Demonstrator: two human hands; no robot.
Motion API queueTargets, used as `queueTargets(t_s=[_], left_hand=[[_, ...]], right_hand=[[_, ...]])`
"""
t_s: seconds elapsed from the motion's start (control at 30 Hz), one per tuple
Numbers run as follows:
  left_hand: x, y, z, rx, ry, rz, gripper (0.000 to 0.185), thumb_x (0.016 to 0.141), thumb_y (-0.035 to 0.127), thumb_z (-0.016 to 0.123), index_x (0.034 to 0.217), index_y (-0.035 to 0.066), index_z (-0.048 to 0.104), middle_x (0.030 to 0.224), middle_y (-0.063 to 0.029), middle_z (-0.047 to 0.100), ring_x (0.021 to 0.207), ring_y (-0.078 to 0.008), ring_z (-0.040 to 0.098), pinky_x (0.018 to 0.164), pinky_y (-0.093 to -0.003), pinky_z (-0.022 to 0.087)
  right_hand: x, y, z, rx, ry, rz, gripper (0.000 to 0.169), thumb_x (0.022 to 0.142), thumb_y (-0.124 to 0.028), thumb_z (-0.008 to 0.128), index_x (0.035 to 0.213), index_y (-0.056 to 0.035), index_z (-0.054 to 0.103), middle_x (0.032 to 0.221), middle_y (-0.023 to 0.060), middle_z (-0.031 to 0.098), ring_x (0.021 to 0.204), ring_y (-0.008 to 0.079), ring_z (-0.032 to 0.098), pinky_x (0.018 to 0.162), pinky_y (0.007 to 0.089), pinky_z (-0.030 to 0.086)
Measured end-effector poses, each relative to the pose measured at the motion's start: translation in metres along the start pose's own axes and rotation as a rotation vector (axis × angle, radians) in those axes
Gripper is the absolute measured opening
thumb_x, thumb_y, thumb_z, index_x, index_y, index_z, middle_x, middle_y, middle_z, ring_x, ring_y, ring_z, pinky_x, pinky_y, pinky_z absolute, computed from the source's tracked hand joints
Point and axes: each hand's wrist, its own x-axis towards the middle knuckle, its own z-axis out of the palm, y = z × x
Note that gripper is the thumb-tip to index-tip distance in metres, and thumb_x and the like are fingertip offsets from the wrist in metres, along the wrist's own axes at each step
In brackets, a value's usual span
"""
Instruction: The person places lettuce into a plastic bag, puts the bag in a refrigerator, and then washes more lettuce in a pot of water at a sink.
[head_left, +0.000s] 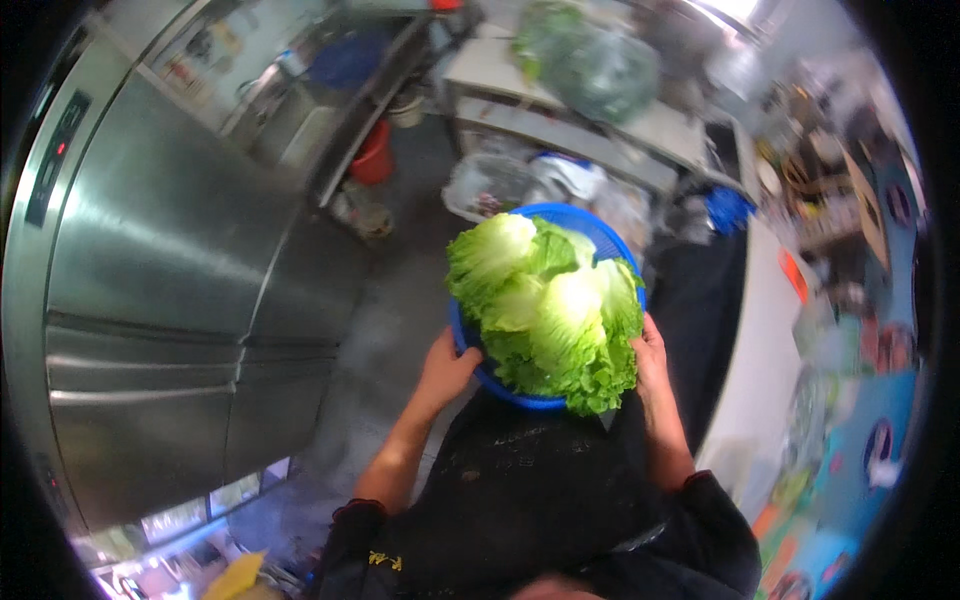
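Note:
A round blue plastic basket (574, 216) is held in front of my body, above the black apron (517, 480). Loose green lettuce leaves (555, 307) fill it, some spilling over the near rim. My left hand (450, 371) grips the basket's left rim, thumb on the inner side. On the opposite side my right hand (649, 356) holds the rim, its fingers partly hidden by leaves and basket. Water or light glistens on the pale leaf ribs.
A stainless steel refrigerator (165, 247) stands left. Ahead, a worktable (487, 67) bears a bag of greens (611, 71); a clear plastic tub (480, 180) sits below. A red bucket (373, 157) is under the sink (307, 139). A white counter (765, 337) runs along the right.

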Motion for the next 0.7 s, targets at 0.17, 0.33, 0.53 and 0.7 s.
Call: queueTargets(t_s=[0.17, 0.33, 0.53, 0.7], left_hand=[[-0.015, 0.006, 0.009, -0.114, -0.04, -0.054, 0.038, 0.091, 0.013, 0.067, 0.125, -0.002, 0.064, 0.104, -0.012, 0.073, 0.094, -0.0176, 0.068, 0.085, -0.0344, 0.055], [-0.039, -0.011, 0.017, -0.258, 0.006, -0.044, 0.038, 0.098, 0.011, 0.069, 0.133, -0.002, 0.062, 0.114, -0.0073, 0.072, 0.101, -0.0157, 0.067, 0.09, -0.0325, 0.054], [-0.067, -0.02, 0.008, -0.547, -0.046, -0.034, 0.051, 0.109, 0.029, 0.064, 0.15, 0.0, 0.054, 0.125, -0.0109, 0.072, 0.109, -0.0194, 0.069, 0.095, -0.0347, 0.056], [-0.034, -0.057, -0.019, -0.524, 0.13, 0.055, 0.05, 0.11, 0.034, 0.062, 0.148, 0.002, 0.056, 0.124, -0.0114, 0.072, 0.105, -0.0206, 0.071, 0.093, -0.0361, 0.058]], right_hand=[[0.017, -0.006, -0.008, 0.116, -0.147, -0.004, 0.039, 0.103, -0.012, 0.066, 0.14, -0.0044, 0.064, 0.121, 0.0069, 0.074, 0.098, 0.0143, 0.073, 0.083, 0.0306, 0.06], [0.027, 0.026, -0.025, 0.186, -0.203, -0.079, 0.041, 0.102, -0.016, 0.065, 0.141, -0.0025, 0.063, 0.121, 0.0085, 0.074, 0.098, 0.0168, 0.073, 0.083, 0.0304, 0.06], [0.025, -0.006, -0.041, 0.252, -0.107, 0.052, 0.044, 0.101, -0.012, 0.064, 0.144, -0.0039, 0.063, 0.126, 0.0107, 0.074, 0.107, 0.0214, 0.073, 0.091, 0.0344, 0.06], [0.047, -0.004, -0.045, 0.014, -0.084, -0.038, 0.042, 0.096, -0.02, 0.068, 0.135, -0.0048, 0.066, 0.101, 0.0041, 0.073, 0.084, 0.0149, 0.068, 0.073, 0.0297, 0.056]])
